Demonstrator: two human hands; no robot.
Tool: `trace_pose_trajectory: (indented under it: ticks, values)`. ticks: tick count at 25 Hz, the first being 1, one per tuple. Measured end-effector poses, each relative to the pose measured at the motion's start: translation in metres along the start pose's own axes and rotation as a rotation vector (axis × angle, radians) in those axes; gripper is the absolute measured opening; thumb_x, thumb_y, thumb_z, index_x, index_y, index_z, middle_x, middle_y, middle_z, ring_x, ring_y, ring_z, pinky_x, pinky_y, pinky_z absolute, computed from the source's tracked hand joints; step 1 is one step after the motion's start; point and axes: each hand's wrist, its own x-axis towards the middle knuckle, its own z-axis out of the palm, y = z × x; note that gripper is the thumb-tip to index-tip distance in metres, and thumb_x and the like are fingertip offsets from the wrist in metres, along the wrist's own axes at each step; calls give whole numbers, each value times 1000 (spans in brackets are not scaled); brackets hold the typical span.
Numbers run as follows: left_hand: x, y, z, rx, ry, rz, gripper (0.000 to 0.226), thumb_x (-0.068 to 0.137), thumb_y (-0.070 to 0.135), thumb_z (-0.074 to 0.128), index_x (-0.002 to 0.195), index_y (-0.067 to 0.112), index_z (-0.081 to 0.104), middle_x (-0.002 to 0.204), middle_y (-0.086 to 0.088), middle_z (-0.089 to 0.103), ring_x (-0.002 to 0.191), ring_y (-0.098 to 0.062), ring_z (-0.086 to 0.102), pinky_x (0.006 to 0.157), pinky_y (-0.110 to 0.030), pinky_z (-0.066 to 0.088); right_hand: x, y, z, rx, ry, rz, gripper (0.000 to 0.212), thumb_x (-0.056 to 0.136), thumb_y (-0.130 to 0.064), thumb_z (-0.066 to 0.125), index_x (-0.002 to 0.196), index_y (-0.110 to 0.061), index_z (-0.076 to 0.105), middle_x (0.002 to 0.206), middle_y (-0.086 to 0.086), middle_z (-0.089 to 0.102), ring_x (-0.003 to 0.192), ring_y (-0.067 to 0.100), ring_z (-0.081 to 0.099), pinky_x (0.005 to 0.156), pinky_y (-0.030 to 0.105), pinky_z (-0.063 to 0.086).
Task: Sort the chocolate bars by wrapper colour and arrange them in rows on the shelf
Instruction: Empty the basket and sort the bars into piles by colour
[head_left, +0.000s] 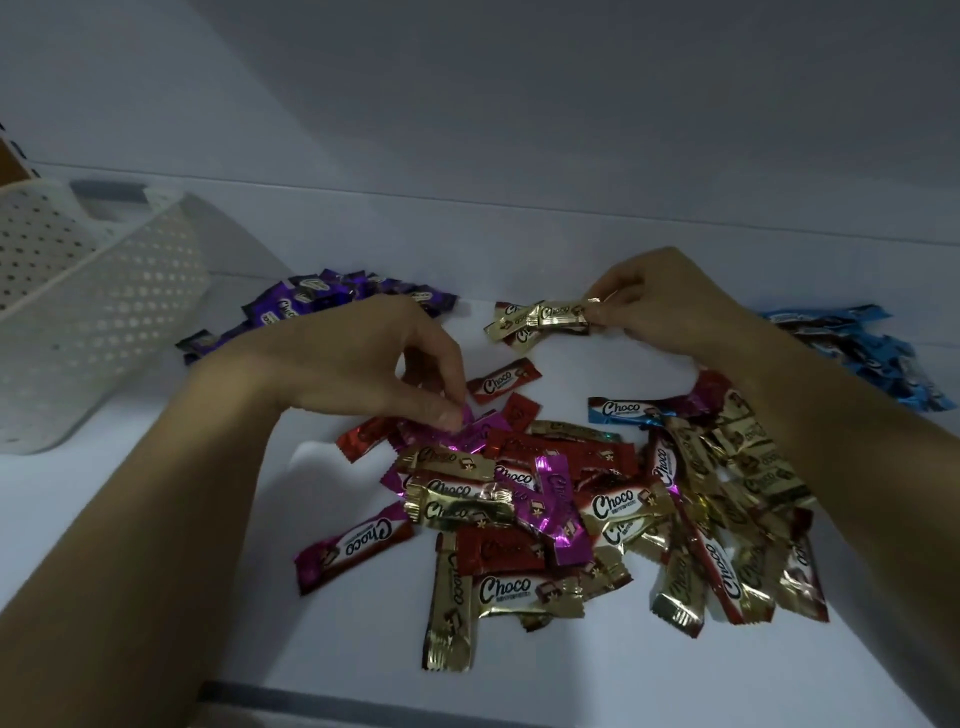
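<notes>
Pinching two bars at once. Right hand (670, 306) grips a gold bar (561, 314) by its right end, thumb and fingertips on the crimp. Its long axis runs left-right and the bar sticks out to my left, over the small gold group (511, 328) at back centre of the shelf (156, 519). Resting on the group or just above it: can't tell.

Left hand (363, 364) is palm-down with the wrist bent, thumb and forefinger nipping the end of a magenta bar (470, 434) at the back-left edge of the mixed heap (571, 493).

Purple pile (311, 304) lies back-left, just behind the left hand, so left is the nearer hand for it. Blue pile (857, 353) is back-right, past my right forearm.

Judgement: drop the gold first, then carry the magenta back-left, if magenta counts as purple. Not sure in this light. White basket (104, 312) is far left, out of the way.
</notes>
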Motion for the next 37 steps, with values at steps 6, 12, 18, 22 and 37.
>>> trace_pose_trajectory:
  ticks: [6,12,18,22,37]
  values:
    - [5,-5,5,4,-224,-72,39,57,57,87,91,43,75,81,18,69,70,-4,63,62,-22,48,-22,-12,10,-273,207,-94,33,87,-50,71,107,-25,62,79,-1,65,71,12,60,67,29,51]
    - [3,1,6,12,-227,-95,21,72,35,87,90,34,75,79,15,68,65,-2,61,59,-19,45,-112,-65,33,-155,-337,-471,17,90,-46,66,101,-34,72,81,-14,63,82,3,60,68,16,46]
    - [2,4,7,-6,-215,-132,15,78,29,85,83,26,71,74,5,68,52,1,54,53,-17,43,-117,-55,53,-265,-299,-508,31,81,-59,69,100,-35,68,89,-16,58,87,4,52,73,31,48]
    - [-2,3,2,-100,-228,-94,9,84,22,80,85,22,71,73,5,71,55,-1,60,56,-14,44,-118,-55,56,-111,-294,-427,17,83,-41,78,92,-32,68,82,-15,61,83,5,57,69,22,48]
    - [39,-11,23,-343,489,-177,9,88,4,73,95,10,74,77,-4,76,72,-19,74,73,-34,61,-101,-40,24,76,-211,-336,8,94,-29,65,89,-35,65,87,-18,65,81,3,62,71,18,50]
